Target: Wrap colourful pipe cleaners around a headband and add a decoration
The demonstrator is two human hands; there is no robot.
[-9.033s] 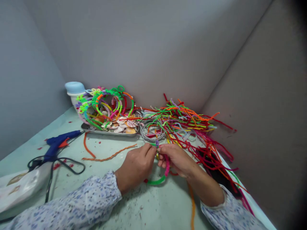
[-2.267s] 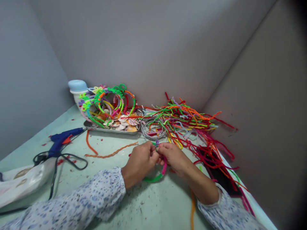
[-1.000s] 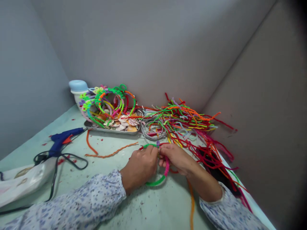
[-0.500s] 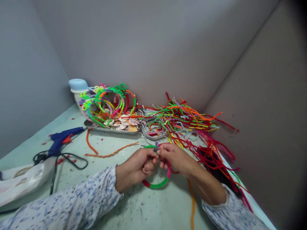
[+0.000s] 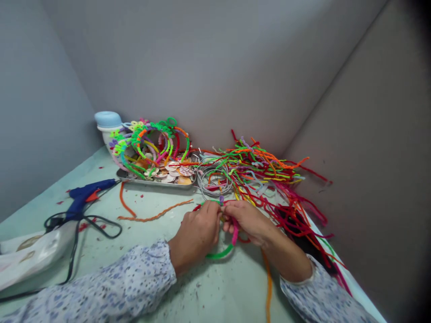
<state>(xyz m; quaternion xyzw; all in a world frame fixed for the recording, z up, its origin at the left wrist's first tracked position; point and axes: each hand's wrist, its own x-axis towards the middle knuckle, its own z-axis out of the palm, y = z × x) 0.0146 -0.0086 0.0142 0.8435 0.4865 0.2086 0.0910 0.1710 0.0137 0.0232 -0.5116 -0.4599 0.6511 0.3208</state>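
Note:
Between my hands, just above the table, is a pipe cleaner ring point(image 5: 220, 254) in green, pink and red sections. My left hand point(image 5: 199, 231) is closed on its upper left part, knuckles turned up and fingertips hidden. Opposite it, my right hand point(image 5: 247, 220) pinches the ring's upper right, thumb and forefinger meeting the left fingers. A small purple loop point(image 5: 221, 200) pokes up where the two hands meet. Whatever lies exactly under the fingertips is covered.
Behind stands a metal tray point(image 5: 158, 184) of shells with finished pipe cleaner rings point(image 5: 161, 134) and a blue-lidded container point(image 5: 108, 120). Loose pipe cleaners point(image 5: 266, 166) and a wire coil point(image 5: 214, 179) lie right. A blue glue gun point(image 5: 81, 197) and plastic bag point(image 5: 37, 253) lie left.
My left hand has rolled over, its back now facing up and covering the ring's left side. My right hand keeps its pinch in nearly the same place.

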